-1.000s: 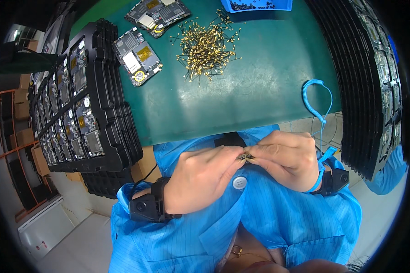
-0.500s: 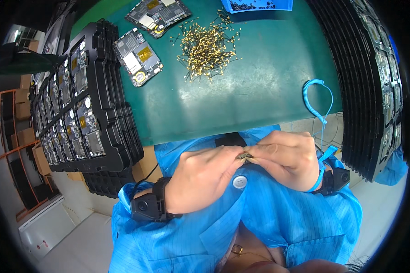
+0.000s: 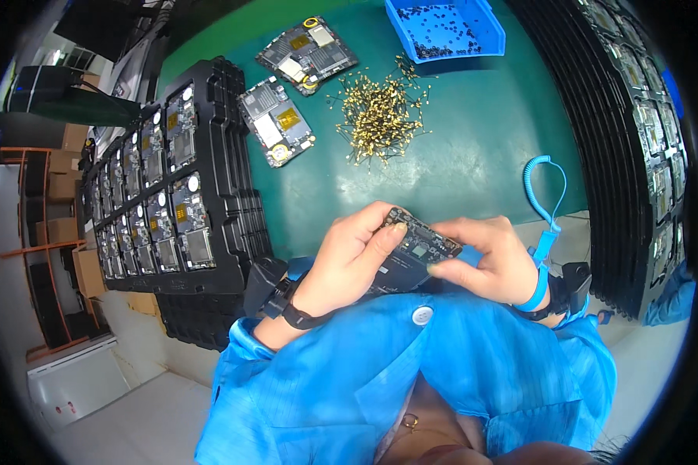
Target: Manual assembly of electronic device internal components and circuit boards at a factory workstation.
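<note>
A dark circuit board is held between my two hands above the near edge of the green mat, its face tilted up into view. My left hand grips its left side, with the thumb lying on the face near the upper corner. At the opposite side, my right hand pinches the board's edge between thumb and fingers. Small parts and a pale square chip show on the board; its lower end is partly hidden by my blue sleeve and jacket.
Two more circuit boards lie on the green mat at the far left. Beside them is a pile of short gold-tipped cables. A blue bin holds small black rings. Black tray stacks flank the mat. A coiled blue cord reaches my right wrist.
The hands have moved up and apart, and the board's face is now visible between them; before, only a small edge showed. The view has shifted, revealing more of the blue bin.
</note>
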Tool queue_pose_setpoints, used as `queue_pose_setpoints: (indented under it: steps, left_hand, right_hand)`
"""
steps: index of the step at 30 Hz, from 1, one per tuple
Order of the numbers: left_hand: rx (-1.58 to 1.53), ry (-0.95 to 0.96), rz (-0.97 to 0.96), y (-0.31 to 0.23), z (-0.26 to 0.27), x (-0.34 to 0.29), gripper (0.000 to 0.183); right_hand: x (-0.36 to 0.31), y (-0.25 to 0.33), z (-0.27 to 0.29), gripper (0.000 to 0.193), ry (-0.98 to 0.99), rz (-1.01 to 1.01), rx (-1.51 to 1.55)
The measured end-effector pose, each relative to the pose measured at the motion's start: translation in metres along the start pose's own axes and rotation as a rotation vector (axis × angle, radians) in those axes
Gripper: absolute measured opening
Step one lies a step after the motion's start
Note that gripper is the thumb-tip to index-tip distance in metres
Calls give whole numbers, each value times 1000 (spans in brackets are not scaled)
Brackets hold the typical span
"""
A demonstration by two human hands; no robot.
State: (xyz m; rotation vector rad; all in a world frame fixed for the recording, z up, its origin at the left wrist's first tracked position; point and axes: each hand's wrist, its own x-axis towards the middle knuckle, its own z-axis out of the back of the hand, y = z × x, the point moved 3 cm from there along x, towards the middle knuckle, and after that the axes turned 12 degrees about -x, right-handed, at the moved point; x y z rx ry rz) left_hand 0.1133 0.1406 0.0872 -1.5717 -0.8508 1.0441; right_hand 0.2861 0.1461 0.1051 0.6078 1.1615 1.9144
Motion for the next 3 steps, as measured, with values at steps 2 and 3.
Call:
queue_pose_setpoints:
  steps: [2,3]
  left_hand:
    - [19,-13,-49,-5,1,0,24]
    - [46,-13,-58,-12,-1,0,26]
  right_hand:
    - [1,1,-2,28,-36,0,-56]
    - [3,0,-3,28,-71,-10,-114]
